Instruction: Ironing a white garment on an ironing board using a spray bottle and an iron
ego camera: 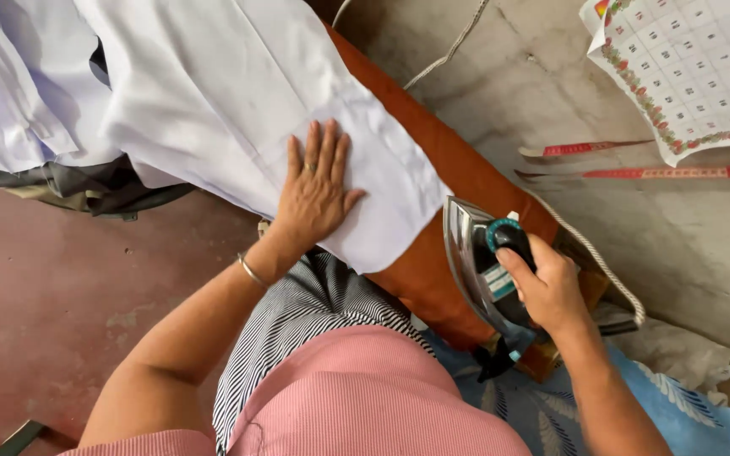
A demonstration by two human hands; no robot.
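1. The left hand (316, 187) lies flat, fingers spread, on the white cloth (238, 101), pinning it smooth over the orange board (466, 181).
2. The right hand (547, 287) is wrapped around the iron (479, 266), which is tipped on its side off the cloth, hot face away from the fabric.
3. Its cord (597, 262) trails along the board's far edge.

White cloth (238, 101): a plain, pale garment or fabric panel, spread flat over an orange-brown padded board (458, 169). Its near edge ends in a squared corner that overhangs the board's side. Faint creases run across the surface; further folds of the same white material are bunched at the upper left. The left hand (314, 190) presses flat on it, fingers spread.

Iron (487, 266): an electric model with a polished metal soleplate, dark handle and teal dial. It stands tilted up on the board's end, just beside the cloth, soleplate facing the cloth. The right hand (547, 287) grips its handle.
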